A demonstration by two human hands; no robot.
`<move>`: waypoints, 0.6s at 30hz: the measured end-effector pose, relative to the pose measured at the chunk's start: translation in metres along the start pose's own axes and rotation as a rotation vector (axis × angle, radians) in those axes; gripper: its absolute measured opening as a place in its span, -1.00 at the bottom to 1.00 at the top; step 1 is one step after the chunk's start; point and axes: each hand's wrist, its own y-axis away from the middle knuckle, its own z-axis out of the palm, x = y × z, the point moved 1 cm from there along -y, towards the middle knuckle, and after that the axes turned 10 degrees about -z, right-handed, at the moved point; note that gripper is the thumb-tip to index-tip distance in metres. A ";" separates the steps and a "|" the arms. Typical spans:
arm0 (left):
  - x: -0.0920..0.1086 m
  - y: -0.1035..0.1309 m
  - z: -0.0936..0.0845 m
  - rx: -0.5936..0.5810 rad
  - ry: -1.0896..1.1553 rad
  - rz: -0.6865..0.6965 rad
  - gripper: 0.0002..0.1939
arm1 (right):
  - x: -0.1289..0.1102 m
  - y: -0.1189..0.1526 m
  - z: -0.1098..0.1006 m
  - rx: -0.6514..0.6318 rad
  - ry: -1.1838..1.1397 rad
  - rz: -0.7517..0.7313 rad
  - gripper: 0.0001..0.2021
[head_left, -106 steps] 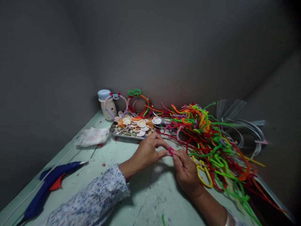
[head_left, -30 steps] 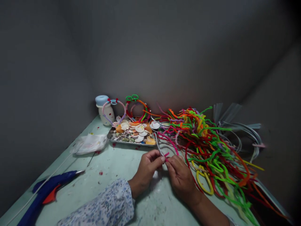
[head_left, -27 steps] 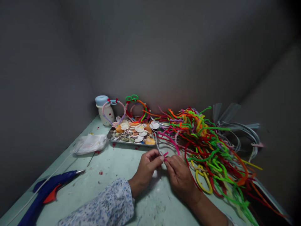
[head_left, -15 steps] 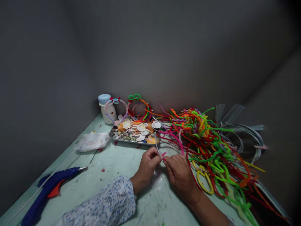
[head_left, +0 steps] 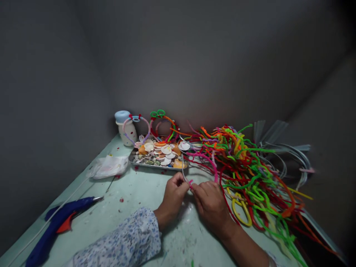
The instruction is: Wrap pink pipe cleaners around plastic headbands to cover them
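Place: craft workspace | Signs: blue glue gun [head_left: 55,224], shell tray [head_left: 155,167], heaped pipe cleaners [head_left: 239,148], stained tabletop [head_left: 133,193]

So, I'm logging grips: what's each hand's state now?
Left hand: closed, pinching the pale band.
Right hand: closed, holding the pink fuzzy stem.

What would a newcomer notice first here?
Probably the bright tangle of pipe cleaners on the right. Then the metal tray of seashells at the back and the blue glue gun on the left. Centrally, pink pipe cleaner pokes up between the left hand and right hand.
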 end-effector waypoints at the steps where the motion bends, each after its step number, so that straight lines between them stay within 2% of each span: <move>1: -0.001 0.000 0.000 -0.007 0.002 -0.001 -0.90 | 0.000 0.000 0.000 0.001 -0.001 0.005 -0.79; 5: -0.004 0.000 -0.001 -0.042 0.005 -0.020 -0.92 | 0.001 -0.001 -0.003 0.014 -0.002 0.014 -0.79; 10: -0.002 -0.001 0.000 -0.077 -0.030 -0.062 -0.84 | 0.001 -0.001 -0.003 0.008 -0.003 0.000 -0.79; 18: 0.003 0.001 0.001 -0.036 -0.020 -0.079 -0.81 | 0.000 0.002 -0.001 -0.004 0.014 -0.041 -0.77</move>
